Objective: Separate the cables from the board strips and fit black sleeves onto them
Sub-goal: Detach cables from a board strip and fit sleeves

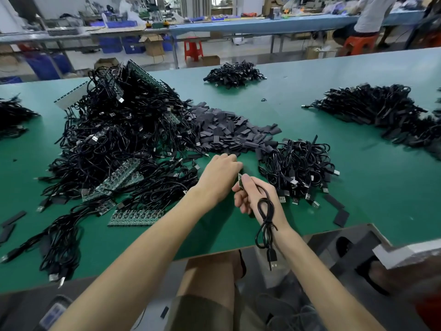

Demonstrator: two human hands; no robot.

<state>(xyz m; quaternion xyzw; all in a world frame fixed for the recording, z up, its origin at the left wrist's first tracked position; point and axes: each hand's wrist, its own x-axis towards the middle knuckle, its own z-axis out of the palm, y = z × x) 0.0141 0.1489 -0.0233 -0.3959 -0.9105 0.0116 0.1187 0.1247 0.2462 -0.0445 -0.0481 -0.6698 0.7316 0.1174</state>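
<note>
Nearest the viewer, on the near side of the sleeve pile, the right hand is gripping a black cable, thumb and fingers clenching around it just below the small green board piece at its tip. The cable's tied loop is draping over the wrist, and its USB plug is hanging below the forearm. Just ahead, the left hand is reaching to the sleeve pile's near edge, knuckles up and fingers curling down onto the sleeves; whether it is pinching one I cannot tell, since the fingertips are hiding beneath the hand. Left of the sleeve pile, and lapping onto it, a big tangle of cables is lying on the green table with green board strips poking out, one flat strip sitting at its near side. Right of the sleeve pile, touching its near corner, a heap of coiled cables is resting. Farther right of the sleeve pile, well apart, a dark heap is spreading out, and beyond the sleeve pile a smaller heap is sitting.
</note>
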